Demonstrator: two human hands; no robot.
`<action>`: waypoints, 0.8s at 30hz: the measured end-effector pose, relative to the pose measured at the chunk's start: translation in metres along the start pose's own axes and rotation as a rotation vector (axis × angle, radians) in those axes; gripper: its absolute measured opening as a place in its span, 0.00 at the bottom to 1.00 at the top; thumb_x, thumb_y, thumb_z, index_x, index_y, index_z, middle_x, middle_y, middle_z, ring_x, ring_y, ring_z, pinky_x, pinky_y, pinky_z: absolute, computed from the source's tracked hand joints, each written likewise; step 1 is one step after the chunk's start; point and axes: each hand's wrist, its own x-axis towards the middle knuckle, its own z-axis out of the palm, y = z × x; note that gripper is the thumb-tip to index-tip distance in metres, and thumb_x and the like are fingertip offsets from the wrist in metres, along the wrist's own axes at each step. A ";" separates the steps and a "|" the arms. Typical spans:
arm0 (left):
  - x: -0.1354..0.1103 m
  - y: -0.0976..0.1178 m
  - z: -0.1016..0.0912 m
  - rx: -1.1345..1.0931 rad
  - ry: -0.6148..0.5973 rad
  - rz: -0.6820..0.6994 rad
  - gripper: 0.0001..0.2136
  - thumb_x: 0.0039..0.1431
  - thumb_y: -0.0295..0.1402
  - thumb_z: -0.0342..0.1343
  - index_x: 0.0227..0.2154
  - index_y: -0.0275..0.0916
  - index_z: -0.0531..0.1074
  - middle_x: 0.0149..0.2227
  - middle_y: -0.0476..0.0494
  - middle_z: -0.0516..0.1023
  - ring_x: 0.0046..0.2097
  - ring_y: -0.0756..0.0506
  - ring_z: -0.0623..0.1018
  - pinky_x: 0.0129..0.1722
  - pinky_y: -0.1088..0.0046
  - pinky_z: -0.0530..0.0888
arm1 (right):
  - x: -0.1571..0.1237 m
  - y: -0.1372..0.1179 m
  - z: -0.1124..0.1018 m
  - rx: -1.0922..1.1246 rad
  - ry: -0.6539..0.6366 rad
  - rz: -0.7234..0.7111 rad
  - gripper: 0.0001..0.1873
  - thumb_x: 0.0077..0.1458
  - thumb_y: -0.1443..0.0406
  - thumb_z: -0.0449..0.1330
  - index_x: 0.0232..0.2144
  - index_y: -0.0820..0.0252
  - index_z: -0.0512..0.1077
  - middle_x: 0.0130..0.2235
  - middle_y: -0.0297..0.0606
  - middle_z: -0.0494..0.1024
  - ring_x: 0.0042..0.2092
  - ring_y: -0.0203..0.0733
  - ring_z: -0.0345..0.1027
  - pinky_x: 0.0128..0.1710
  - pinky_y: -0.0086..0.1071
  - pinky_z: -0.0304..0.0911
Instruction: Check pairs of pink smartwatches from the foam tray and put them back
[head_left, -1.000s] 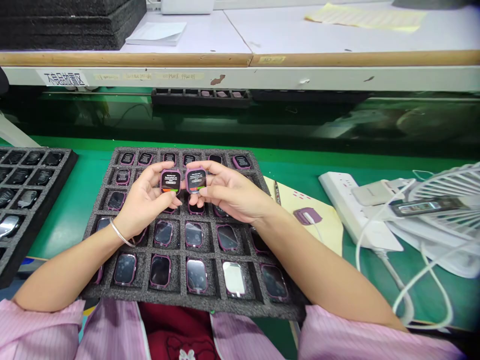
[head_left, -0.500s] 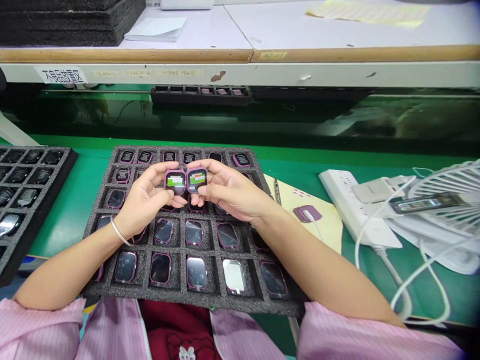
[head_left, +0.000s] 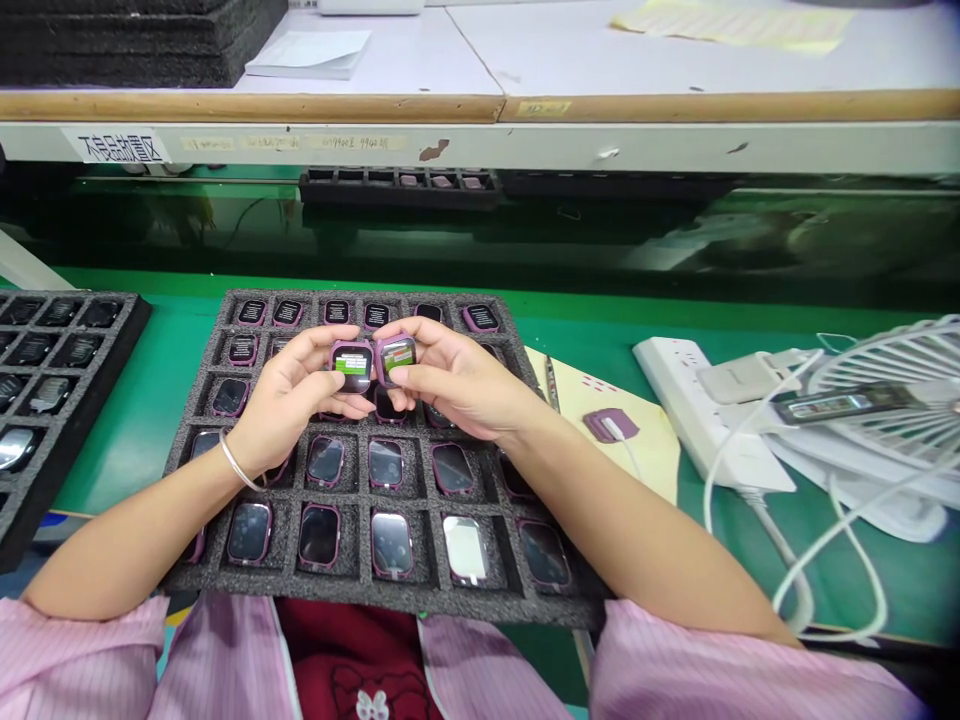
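Observation:
My left hand (head_left: 289, 400) pinches a purple smartwatch body (head_left: 352, 364) whose lit screen shows a green band. My right hand (head_left: 457, 382) grips a second purple watch body (head_left: 396, 356), also lit, tilted toward the first. Both are held side by side above the middle rows of a black foam tray (head_left: 360, 590). The tray's pockets hold several more purple watch bodies (head_left: 391, 544), most with dark screens. A silver bangle sits on my left wrist.
A second foam tray (head_left: 67, 400) of dark devices lies at the left. To the right are a yellow card with a purple charger puck (head_left: 609, 428), a white power strip (head_left: 697, 405), white cables and a white fan (head_left: 892, 400). A raised shelf (head_left: 480, 110) runs behind.
Both screens went from a dark text page with a coloured bar to a green band. The right watch has tilted a little toward the left one; the hands stay in place.

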 end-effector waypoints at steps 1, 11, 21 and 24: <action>0.000 0.000 0.000 -0.004 0.003 -0.001 0.22 0.54 0.28 0.61 0.52 0.37 0.70 0.40 0.47 0.81 0.31 0.46 0.86 0.34 0.71 0.85 | 0.000 0.000 0.000 -0.004 0.001 -0.002 0.22 0.53 0.67 0.72 0.48 0.59 0.69 0.33 0.29 0.76 0.28 0.33 0.71 0.28 0.27 0.68; 0.003 0.000 -0.001 0.004 0.001 -0.002 0.24 0.53 0.28 0.61 0.55 0.38 0.70 0.47 0.43 0.82 0.32 0.47 0.85 0.37 0.67 0.85 | 0.000 -0.002 0.002 -0.020 0.007 -0.008 0.22 0.53 0.66 0.70 0.48 0.57 0.69 0.33 0.30 0.76 0.28 0.35 0.71 0.29 0.30 0.68; 0.005 0.004 -0.002 -0.021 0.031 0.050 0.30 0.50 0.28 0.63 0.59 0.39 0.68 0.46 0.44 0.82 0.34 0.46 0.86 0.39 0.67 0.84 | 0.002 0.000 0.002 0.058 0.024 -0.034 0.29 0.51 0.70 0.68 0.54 0.54 0.66 0.37 0.31 0.78 0.33 0.38 0.77 0.35 0.32 0.72; 0.007 0.008 -0.002 -0.046 0.018 0.053 0.29 0.50 0.28 0.63 0.58 0.39 0.70 0.45 0.44 0.83 0.34 0.46 0.86 0.40 0.67 0.84 | 0.004 -0.005 0.002 0.074 0.032 -0.058 0.22 0.56 0.62 0.70 0.51 0.54 0.69 0.36 0.32 0.79 0.33 0.39 0.77 0.34 0.32 0.73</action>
